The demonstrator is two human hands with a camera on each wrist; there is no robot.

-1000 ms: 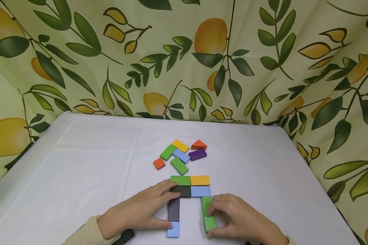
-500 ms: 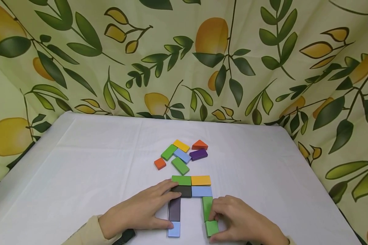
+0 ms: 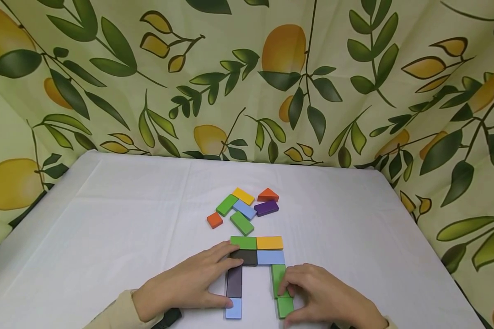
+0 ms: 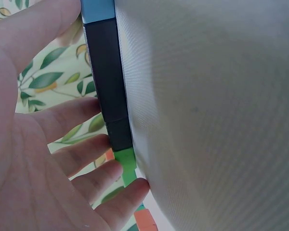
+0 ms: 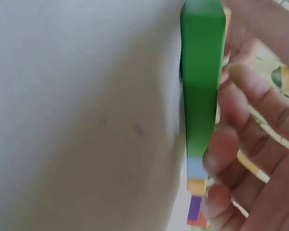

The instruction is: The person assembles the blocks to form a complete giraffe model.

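Lying within right grip (image 3: 323, 292), small green block (image 3: 285, 308)

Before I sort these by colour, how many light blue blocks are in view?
3: a light blue block among the loose blocks, another right of the black block, another touched by the left hand.

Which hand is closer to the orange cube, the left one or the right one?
Left. The left hand is apart from the orange cube, on its near side; the right hand is farther, nearer the person and rightward.
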